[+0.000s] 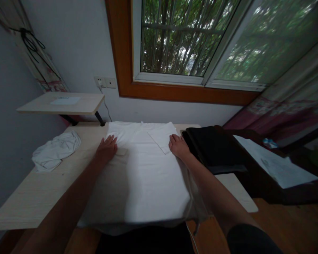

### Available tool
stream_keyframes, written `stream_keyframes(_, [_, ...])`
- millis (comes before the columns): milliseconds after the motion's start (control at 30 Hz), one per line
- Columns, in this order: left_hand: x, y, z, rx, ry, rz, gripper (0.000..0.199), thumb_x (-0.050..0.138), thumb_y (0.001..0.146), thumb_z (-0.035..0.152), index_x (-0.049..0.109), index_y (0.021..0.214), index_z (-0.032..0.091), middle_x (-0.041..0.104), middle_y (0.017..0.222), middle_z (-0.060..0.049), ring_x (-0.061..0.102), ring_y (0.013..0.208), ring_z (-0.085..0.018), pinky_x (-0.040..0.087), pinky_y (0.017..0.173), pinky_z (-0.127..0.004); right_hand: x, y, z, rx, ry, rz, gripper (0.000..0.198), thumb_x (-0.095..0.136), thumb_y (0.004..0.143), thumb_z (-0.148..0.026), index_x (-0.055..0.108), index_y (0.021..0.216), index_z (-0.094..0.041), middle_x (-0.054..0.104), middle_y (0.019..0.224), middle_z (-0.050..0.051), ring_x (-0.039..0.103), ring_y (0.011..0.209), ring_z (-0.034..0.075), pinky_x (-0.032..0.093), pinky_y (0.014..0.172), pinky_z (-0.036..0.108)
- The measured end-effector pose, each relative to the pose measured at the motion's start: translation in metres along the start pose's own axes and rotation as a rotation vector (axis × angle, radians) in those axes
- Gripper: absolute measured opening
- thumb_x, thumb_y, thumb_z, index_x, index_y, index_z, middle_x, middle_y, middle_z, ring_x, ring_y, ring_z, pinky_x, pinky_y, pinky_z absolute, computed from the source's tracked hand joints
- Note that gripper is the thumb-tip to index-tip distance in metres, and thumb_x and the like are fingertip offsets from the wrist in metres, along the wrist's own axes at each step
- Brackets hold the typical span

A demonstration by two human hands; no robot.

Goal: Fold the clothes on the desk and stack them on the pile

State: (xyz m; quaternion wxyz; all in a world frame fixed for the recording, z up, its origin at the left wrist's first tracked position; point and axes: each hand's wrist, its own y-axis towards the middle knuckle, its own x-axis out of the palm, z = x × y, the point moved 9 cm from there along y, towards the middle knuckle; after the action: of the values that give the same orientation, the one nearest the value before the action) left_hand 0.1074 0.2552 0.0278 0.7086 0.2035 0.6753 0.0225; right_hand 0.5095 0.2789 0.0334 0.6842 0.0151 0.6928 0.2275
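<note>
A white garment (151, 176), seemingly a shirt, lies spread over the desk, its near end hanging past the front edge. On its left side rests my left hand (107, 148), palm down with the fingers stretched out, beside a small folded flap. My right hand (178, 145) lies flat on the opposite side, at a folded-in section that looks like a sleeve (159, 141). Neither hand grips the cloth. Shadow from my body darkens the garment's lower left part.
A crumpled white cloth (57, 150) sits on the left of the wooden desk (42, 197), below a raised shelf (60, 103) with a paper on it. Black folded fabric (214, 146) lies to the right. Farther right, a dark surface holds a white sheet (274, 160). Behind are a window and wall sockets (105, 82).
</note>
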Motion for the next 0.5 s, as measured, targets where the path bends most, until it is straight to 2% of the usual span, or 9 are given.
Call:
stream_keyframes(133, [0.0, -0.018, 0.037, 0.022, -0.031, -0.037, 0.05, 0.035, 0.103, 0.034, 0.055, 0.145, 0.015, 0.048, 0.158, -0.016, 0.042, 0.149, -0.032, 0.03, 0.123, -0.057, 0.002, -0.009, -0.019, 0.05, 0.014, -0.01, 0.05, 0.038, 0.102, -0.023, 0.053, 0.144, -0.003, 0.052, 0.15, 0.026, 0.048, 0.14, 0.034, 0.035, 0.117, 0.048])
stream_keyframes(233, [-0.004, -0.033, 0.049, 0.022, -0.054, -0.015, 0.05, 0.034, 0.104, 0.035, 0.053, 0.147, 0.016, 0.046, 0.16, -0.014, 0.04, 0.15, -0.031, 0.03, 0.124, -0.056, 0.003, -0.023, -0.026, 0.106, 0.048, 0.001, 0.05, 0.038, 0.103, -0.027, 0.052, 0.147, -0.005, 0.048, 0.156, 0.022, 0.043, 0.145, 0.032, 0.034, 0.119, 0.048])
stream_keyframes(333, [-0.011, -0.047, 0.043, 0.009, -0.067, 0.012, 0.049, 0.036, 0.104, 0.036, 0.055, 0.145, 0.017, 0.049, 0.158, -0.014, 0.043, 0.148, -0.03, 0.033, 0.123, -0.053, -0.003, -0.04, -0.024, 0.145, 0.067, 0.029, 0.05, 0.04, 0.103, -0.031, 0.054, 0.146, -0.009, 0.049, 0.155, 0.02, 0.043, 0.144, 0.032, 0.034, 0.119, 0.049])
stream_keyframes(500, [-0.024, -0.064, 0.021, -0.021, -0.085, 0.082, 0.046, 0.039, 0.103, 0.036, 0.059, 0.139, 0.016, 0.058, 0.147, -0.016, 0.054, 0.138, -0.029, 0.041, 0.12, -0.046, -0.024, -0.06, -0.015, 0.16, 0.075, 0.118, 0.045, 0.044, 0.102, -0.033, 0.061, 0.139, -0.014, 0.059, 0.143, 0.017, 0.052, 0.133, 0.03, 0.04, 0.116, 0.043])
